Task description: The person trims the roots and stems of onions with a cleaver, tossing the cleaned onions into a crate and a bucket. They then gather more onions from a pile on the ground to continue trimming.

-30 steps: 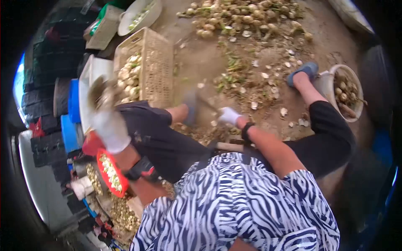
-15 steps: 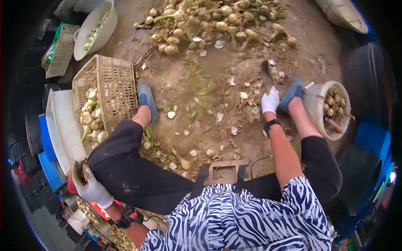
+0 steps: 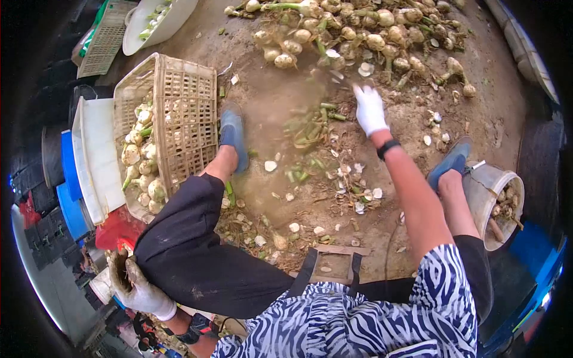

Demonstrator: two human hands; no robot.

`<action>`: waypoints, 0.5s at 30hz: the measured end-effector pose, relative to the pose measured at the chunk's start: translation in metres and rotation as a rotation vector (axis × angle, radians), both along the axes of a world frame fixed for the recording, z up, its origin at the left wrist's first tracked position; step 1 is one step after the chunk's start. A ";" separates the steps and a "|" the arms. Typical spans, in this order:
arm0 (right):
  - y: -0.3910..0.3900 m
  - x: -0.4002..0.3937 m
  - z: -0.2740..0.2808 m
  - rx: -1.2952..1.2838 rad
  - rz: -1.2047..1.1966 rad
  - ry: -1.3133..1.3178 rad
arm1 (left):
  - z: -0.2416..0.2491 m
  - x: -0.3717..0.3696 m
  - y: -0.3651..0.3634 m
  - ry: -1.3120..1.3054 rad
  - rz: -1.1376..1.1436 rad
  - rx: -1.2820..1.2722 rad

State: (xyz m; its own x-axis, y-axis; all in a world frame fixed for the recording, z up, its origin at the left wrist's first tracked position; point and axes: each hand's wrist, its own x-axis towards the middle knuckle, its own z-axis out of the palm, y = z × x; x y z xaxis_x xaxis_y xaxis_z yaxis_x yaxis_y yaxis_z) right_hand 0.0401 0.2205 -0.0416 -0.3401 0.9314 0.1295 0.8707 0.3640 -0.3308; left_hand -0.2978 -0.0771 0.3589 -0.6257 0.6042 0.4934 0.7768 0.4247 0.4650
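Note:
My right hand [image 3: 370, 112], in a white glove, reaches forward over the dirt floor, closed around a knife [image 3: 339, 77] whose blade is blurred and partly hidden. Just beyond it spreads a pile of soil-covered bulbs [image 3: 376, 42] that look like garlic, some with stalks. Below the hand lie cut green stalks [image 3: 310, 128] and white peel scraps [image 3: 360, 206]. My left hand [image 3: 140, 286], in a dirty glove, is beside my left knee, palm up with curled, parted fingers. I see nothing held in it.
At the left, a plastic basket [image 3: 186, 119] tilts with trimmed bulbs [image 3: 138, 158] inside. Behind it stands a white tub [image 3: 156, 27]. A white bucket [image 3: 477, 191] with stalky pieces is beside my right foot. A pale bin [image 3: 102, 161] and blue containers line the left side.
My right hand has moved forward and left from near my right foot to the edge of the bulb pile. The view has shifted, and my left hand stays by the knee.

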 end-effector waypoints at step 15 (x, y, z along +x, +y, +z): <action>-0.287 -0.085 0.046 -0.410 0.368 0.359 | -0.002 0.001 -0.007 -0.043 -0.043 0.035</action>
State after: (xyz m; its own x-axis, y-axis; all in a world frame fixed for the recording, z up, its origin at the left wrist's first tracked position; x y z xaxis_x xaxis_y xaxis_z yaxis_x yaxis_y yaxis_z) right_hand -0.0451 -0.0661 0.0040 -0.6478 0.7604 -0.0462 0.5231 0.3999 -0.7526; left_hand -0.2968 -0.0837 0.3566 -0.6206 0.6142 0.4875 0.7729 0.3743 0.5123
